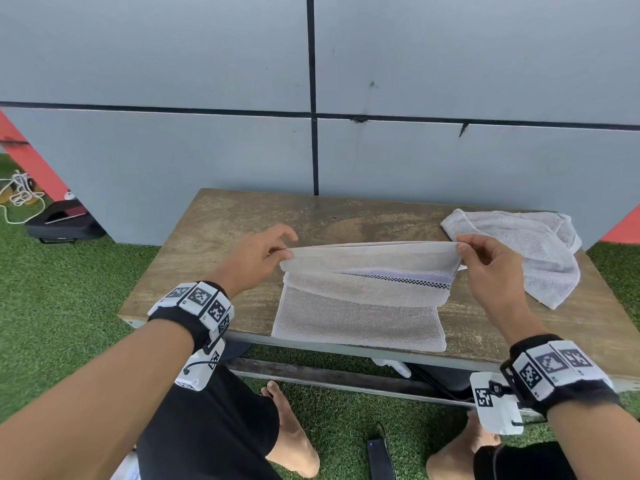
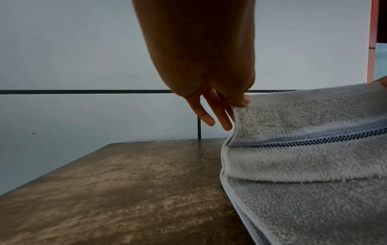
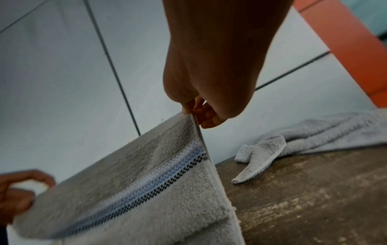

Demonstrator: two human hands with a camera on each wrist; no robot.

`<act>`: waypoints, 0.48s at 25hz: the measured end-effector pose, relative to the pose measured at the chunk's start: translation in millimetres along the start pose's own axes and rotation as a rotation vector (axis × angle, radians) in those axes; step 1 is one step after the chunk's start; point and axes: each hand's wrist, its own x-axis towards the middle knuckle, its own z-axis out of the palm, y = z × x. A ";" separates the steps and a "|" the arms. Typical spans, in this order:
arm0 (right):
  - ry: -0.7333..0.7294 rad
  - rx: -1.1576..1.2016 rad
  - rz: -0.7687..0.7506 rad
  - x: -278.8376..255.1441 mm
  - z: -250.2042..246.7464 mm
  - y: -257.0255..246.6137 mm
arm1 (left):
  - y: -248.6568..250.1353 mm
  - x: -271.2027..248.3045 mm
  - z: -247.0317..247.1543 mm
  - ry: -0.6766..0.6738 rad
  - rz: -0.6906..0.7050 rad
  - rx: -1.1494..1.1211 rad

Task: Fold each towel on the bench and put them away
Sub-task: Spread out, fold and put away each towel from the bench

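Note:
A grey towel (image 1: pixel 363 306) with a blue and black checked band lies on the wooden bench (image 1: pixel 214 237), its near edge at the bench's front. Its far edge is lifted off the wood. My left hand (image 1: pixel 273 249) pinches the lifted left corner, and my right hand (image 1: pixel 467 247) pinches the lifted right corner. The left wrist view shows the thumb pressed on the towel (image 2: pixel 303 157) corner with two fingers hanging behind it. In the right wrist view the towel (image 3: pixel 146 190) hangs from my fingertips (image 3: pixel 188 109). A second grey towel (image 1: pixel 533 251) lies crumpled at the bench's far right.
A grey panelled wall (image 1: pixel 311 98) stands right behind the bench. Green artificial turf (image 1: pixel 69 289) surrounds it. A black case (image 1: pixel 62 223) and cables lie on the turf at the left. A black device (image 1: pixel 379 459) lies between my feet under the bench's front.

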 end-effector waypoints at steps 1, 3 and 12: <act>-0.019 -0.037 -0.010 -0.7 -0.4 -0.1 | 0.5 -1.1 -0.4 -0.007 -0.010 0.003; -0.058 -0.110 -0.028 -1.2 -0.7 -0.2 | -1.4 1.2 -2.2 -0.016 -0.025 -0.003; -0.088 -0.422 -0.260 57.8 -17.9 -71.3 | 48.2 60.9 -80.5 0.112 0.064 0.150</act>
